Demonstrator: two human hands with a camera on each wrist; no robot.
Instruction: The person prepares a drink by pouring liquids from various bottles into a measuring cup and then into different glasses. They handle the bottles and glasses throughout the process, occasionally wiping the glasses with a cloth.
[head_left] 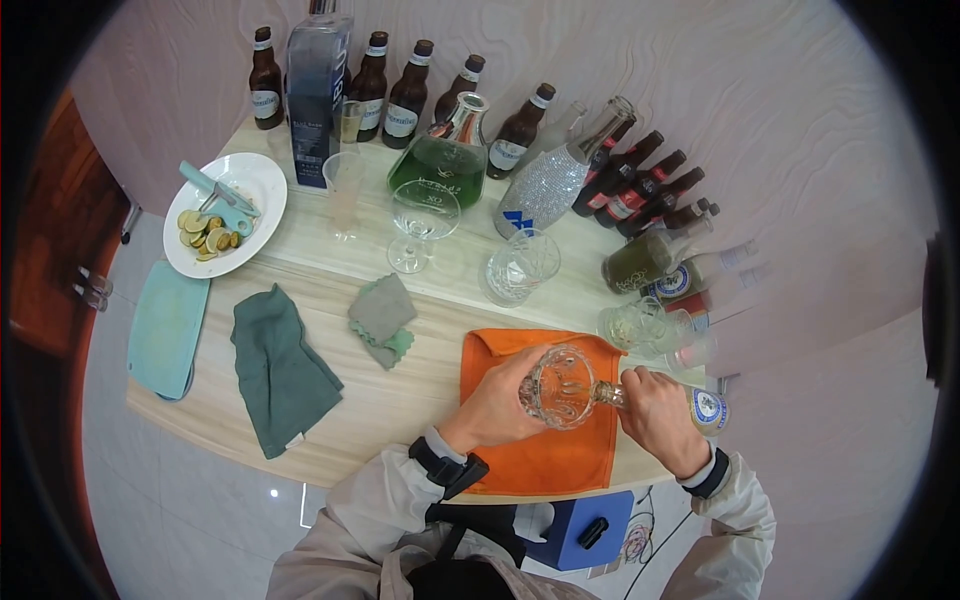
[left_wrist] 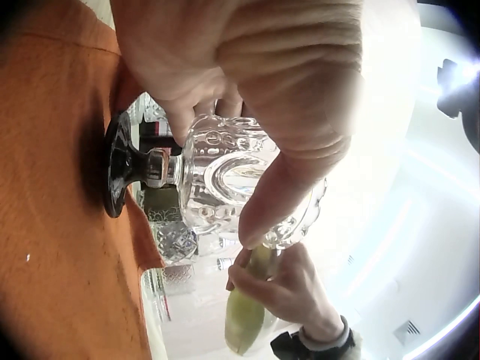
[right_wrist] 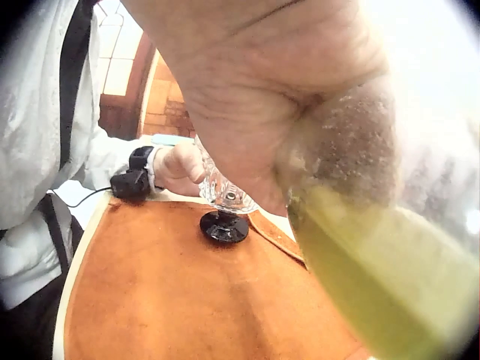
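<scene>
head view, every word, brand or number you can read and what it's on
"XO": green decanter; the script above it is unreadable.
"BLU", seemingly, written lengthwise and perhaps incomplete: tall blue bottle.
Too small or blurred: labels on the brown beer bottles, the dark red-labelled bottles and the round-labelled bottle in the right hand.

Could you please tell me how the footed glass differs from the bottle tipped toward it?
The footed glass has a wide, wavy rim; the bottle has a narrow neck. The footed glass has a black foot, while the bottle bears a blue-and-white label. The footed glass is roughly upright, whereas the bottle is tipped. Both are see-through.
</scene>
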